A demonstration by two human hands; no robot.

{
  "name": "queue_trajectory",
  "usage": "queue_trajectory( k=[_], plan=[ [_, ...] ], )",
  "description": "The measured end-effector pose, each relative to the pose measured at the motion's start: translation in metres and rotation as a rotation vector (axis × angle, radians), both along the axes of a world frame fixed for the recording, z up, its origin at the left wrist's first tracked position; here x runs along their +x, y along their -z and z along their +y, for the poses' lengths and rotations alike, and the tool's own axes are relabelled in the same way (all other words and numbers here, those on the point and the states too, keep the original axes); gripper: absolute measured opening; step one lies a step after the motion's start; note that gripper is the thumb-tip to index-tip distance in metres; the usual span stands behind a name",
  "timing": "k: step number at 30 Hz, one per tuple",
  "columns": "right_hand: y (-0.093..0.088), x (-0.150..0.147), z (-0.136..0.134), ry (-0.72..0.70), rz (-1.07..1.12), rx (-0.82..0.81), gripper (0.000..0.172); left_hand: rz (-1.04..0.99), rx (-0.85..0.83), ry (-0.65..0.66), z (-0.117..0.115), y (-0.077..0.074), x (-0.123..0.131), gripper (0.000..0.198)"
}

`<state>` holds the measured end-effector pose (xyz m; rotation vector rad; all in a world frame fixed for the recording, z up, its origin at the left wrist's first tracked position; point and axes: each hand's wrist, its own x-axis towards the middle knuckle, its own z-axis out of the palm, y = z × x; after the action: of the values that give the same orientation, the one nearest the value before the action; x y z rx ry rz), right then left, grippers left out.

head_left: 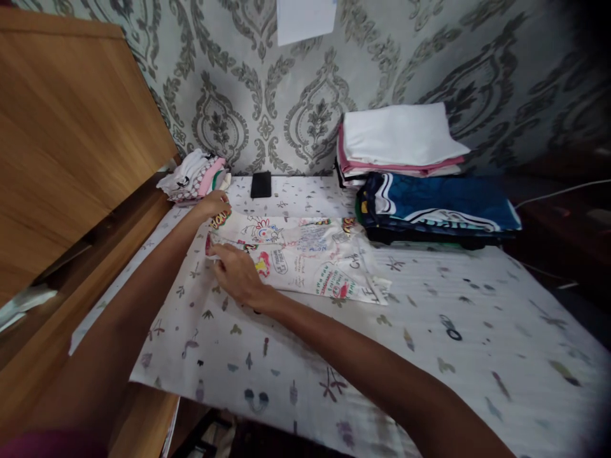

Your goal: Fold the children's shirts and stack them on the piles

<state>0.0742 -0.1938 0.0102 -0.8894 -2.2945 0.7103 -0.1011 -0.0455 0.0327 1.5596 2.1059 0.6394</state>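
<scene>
Lengthwise, the printed garment [293, 251] runs left to right.

The left hand [217, 205] and right hand [239, 275] pinch the left end of a printed garment [296, 251] on the bench [267, 356]. Along its far edge sit a clothes pile [196, 178] by the left corner, a flat black object [261, 185] and a white-topped stack [398, 135], a blue-topped stack [439, 200] just in front.
</scene>
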Motion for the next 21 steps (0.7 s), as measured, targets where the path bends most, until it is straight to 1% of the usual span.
queue_trajectory(
  k=[2,4,6,8,9,11,13,15,17,18,20,21],
  plan=[
    [0.004,0.018,-0.001,0.061,0.243,-0.107,0.025,-0.062,0.002,0.023,0.002,-0.012,0.012,0.017],
    [0.009,0.038,-0.003,0.107,0.423,-0.235,0.019,-0.189,-0.002,0.055,0.006,-0.023,0.028,0.022],
    [0.015,0.061,-0.008,0.146,0.553,-0.330,0.014,-0.344,-0.010,0.094,0.009,-0.031,0.049,0.023],
    [0.023,0.083,-0.012,0.188,0.629,-0.373,0.010,-0.466,-0.034,0.141,0.012,-0.033,0.074,0.018],
    [0.027,0.094,-0.013,0.211,0.648,-0.392,0.009,-0.510,-0.057,0.161,0.013,-0.032,0.087,0.016],
    [0.035,0.114,-0.015,0.255,0.651,-0.445,0.008,-0.554,-0.110,0.190,0.015,-0.024,0.112,0.012],
    [0.041,0.128,-0.014,0.298,0.617,-0.508,0.009,-0.567,-0.164,0.187,0.015,-0.011,0.133,0.011],
    [0.044,0.135,-0.012,0.335,0.583,-0.550,0.009,-0.566,-0.211,0.170,0.015,0.002,0.147,0.016],
    [0.042,0.137,-0.009,0.351,0.587,-0.591,0.012,-0.568,-0.234,0.155,0.013,0.011,0.154,0.021],
    [0.041,0.136,-0.008,0.355,0.607,-0.623,0.016,-0.572,-0.237,0.152,0.012,0.014,0.155,0.024],
    [0.037,0.134,-0.004,0.377,0.653,-0.703,0.022,-0.586,-0.226,0.158,0.008,0.014,0.153,0.026],
    [0.036,0.133,-0.003,0.392,0.667,-0.741,0.023,-0.596,-0.214,0.166,0.005,0.013,0.151,0.026]
  ],
)
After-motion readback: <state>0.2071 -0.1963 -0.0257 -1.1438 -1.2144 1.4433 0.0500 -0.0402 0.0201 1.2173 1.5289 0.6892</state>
